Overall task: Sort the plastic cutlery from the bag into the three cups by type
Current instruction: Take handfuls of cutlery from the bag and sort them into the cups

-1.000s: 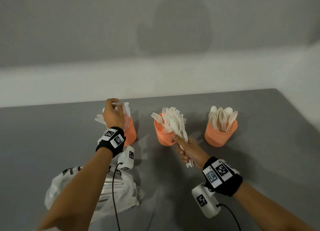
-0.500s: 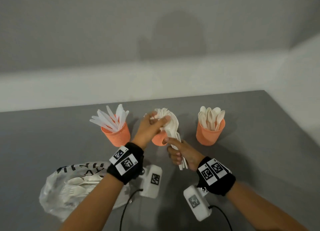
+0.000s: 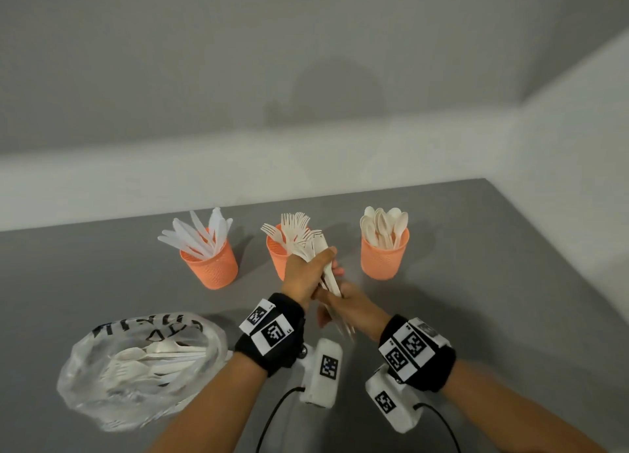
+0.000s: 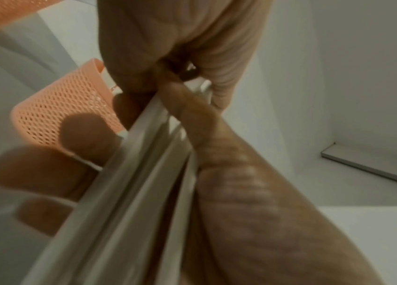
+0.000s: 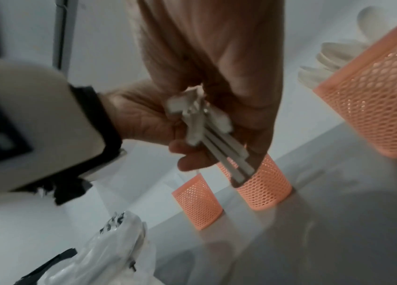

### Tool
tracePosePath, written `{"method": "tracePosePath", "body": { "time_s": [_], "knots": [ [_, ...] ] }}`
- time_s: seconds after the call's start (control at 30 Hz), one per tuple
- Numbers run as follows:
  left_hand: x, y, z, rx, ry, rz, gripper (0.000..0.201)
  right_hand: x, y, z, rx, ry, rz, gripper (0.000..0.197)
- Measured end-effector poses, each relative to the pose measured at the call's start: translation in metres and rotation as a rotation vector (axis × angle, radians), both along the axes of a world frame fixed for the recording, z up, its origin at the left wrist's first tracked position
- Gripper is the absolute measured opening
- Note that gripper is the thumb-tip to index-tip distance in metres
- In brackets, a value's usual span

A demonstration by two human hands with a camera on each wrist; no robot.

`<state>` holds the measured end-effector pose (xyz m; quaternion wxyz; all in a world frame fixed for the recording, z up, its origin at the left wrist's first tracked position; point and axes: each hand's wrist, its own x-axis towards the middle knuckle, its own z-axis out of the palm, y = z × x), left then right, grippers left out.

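A grey table (image 3: 476,282) stands against a pale wall (image 3: 238,78).

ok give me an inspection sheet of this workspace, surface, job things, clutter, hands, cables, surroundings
surface: grey table, matte, bears everything.
job's things: three orange mesh cups in a row; knife cup on the left, fork cup in the middle, spoon cup on the right. Plastic bag lies near the left forearm, white cutlery visible inside. Cutlery bundle held in front of the fork cup.
clutter: nothing seen.
grippers: left hand grips the upper part of the bundle; right hand grips its handles.
cables: black cables run from the white wrist cameras toward the person.
surroundings: pale wall behind the table, with a shadow on it.
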<state>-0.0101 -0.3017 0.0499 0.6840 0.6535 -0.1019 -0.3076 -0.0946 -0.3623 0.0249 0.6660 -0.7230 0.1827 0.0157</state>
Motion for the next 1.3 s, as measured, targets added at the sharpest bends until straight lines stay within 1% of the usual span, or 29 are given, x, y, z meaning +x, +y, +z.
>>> {"method": "tracePosePath", "body": {
  "time_s": [0.03,0.07,0.13,0.2,0.27,0.33,0.43,0.5,0.63,0.7,0.73,0.77,0.83,0.87,0.97,1.03,1.17,1.3],
  "knots": [
    [-0.002,-0.001,0.001,0.017,-0.032,0.012,0.009,-0.002,0.001,-0.001,0.025,0.000,-0.009,0.022],
    [-0.004,-0.002,0.001,0.049,-0.079,0.000,0.012,-0.004,0.001,-0.001,0.092,0.005,-0.023,0.026],
    [-0.009,-0.003,0.002,0.110,-0.159,-0.056,0.024,-0.008,-0.001,-0.001,0.336,0.011,-0.073,0.033],
    [-0.013,-0.001,0.002,0.113,-0.166,-0.085,0.035,-0.012,-0.009,0.002,0.564,0.004,-0.099,0.037],
    [-0.017,0.002,-0.001,0.098,-0.177,-0.043,0.035,-0.015,-0.016,0.006,0.669,-0.010,-0.096,0.035],
    [-0.021,0.004,-0.005,0.090,-0.212,0.023,0.030,-0.018,-0.019,0.005,0.707,-0.011,-0.096,0.031],
    [-0.027,0.004,-0.011,0.090,-0.236,0.087,0.031,-0.022,-0.018,0.003,0.676,-0.022,-0.085,0.026],
    [-0.030,0.004,-0.013,0.084,-0.230,0.130,0.031,-0.023,-0.016,0.002,0.632,-0.030,-0.087,0.029],
    [-0.030,0.005,-0.017,0.101,-0.209,0.146,0.028,-0.025,-0.012,0.001,0.429,-0.041,-0.123,0.039],
    [-0.030,0.007,-0.016,0.106,-0.163,0.120,0.021,-0.024,-0.012,0.000,0.364,-0.041,-0.137,0.040],
    [-0.029,0.009,-0.016,0.096,-0.130,0.104,0.013,-0.024,-0.012,-0.001,0.348,-0.044,-0.142,0.039],
    [-0.031,0.010,-0.014,0.080,-0.102,0.090,0.005,-0.024,-0.011,-0.002,0.336,-0.048,-0.147,0.039],
    [-0.032,0.012,-0.012,0.060,-0.076,0.081,0.021,-0.023,-0.009,-0.004,0.307,-0.064,-0.165,0.038],
    [-0.032,0.012,-0.012,0.061,-0.061,0.079,0.021,-0.022,-0.008,-0.006,0.288,-0.078,-0.175,0.037],
    [-0.030,0.013,-0.013,0.072,-0.059,0.074,0.005,-0.021,-0.007,-0.008,0.198,-0.122,-0.205,0.027],
    [-0.028,0.012,-0.015,0.073,-0.077,0.077,0.009,-0.020,-0.008,-0.008,0.153,-0.129,-0.214,0.023],
    [-0.027,0.011,-0.019,0.043,-0.096,0.088,0.013,-0.022,-0.010,-0.005,0.150,-0.120,-0.196,0.023],
    [-0.027,0.011,-0.020,-0.001,-0.096,0.108,0.009,-0.022,-0.016,-0.004,0.243,-0.069,-0.197,0.032]
  ]
}}
